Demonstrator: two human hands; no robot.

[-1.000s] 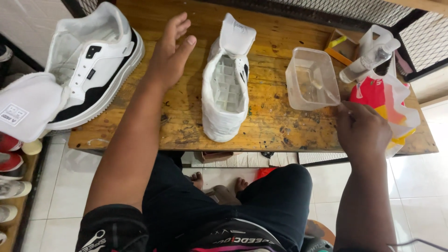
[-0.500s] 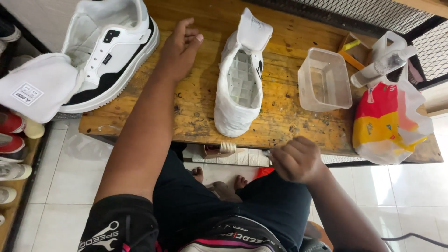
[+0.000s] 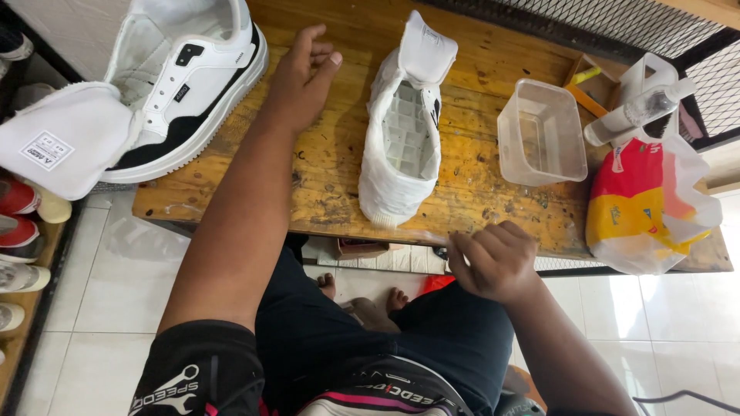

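- The white sneaker point(image 3: 402, 131) is lying in the middle of the wooden tabletop point(image 3: 324, 177), its opening facing up, its tongue pulled back toward the far edge and its near end reaching close to the near edge.
- The left hand point(image 3: 302, 73) is resting on the tabletop just left of that sneaker, fingers loosely curled and gripping nothing; it is sitting between the two shoes without touching either.
- The right hand point(image 3: 493, 258) is hovering at the near edge of the tabletop, below and right of the white sneaker, fingers pinched together; something thin and clear seems to be stretching from them toward the sneaker's near end, but what it is cannot be told.
- A black-and-white sneaker point(image 3: 181, 85) is lying at the left end of the tabletop, with its white tongue point(image 3: 65, 142) folded out over the corner and showing a small label.
- A clear plastic tub point(image 3: 541, 132) is standing right of the white sneaker, apart from it.
- A red and yellow plastic bag point(image 3: 640, 208) is slumping at the right end, with a clear spray bottle point(image 3: 632, 114) lying just beyond it.
- More shoes point(image 3: 19, 208) are showing on a low rack at the left.
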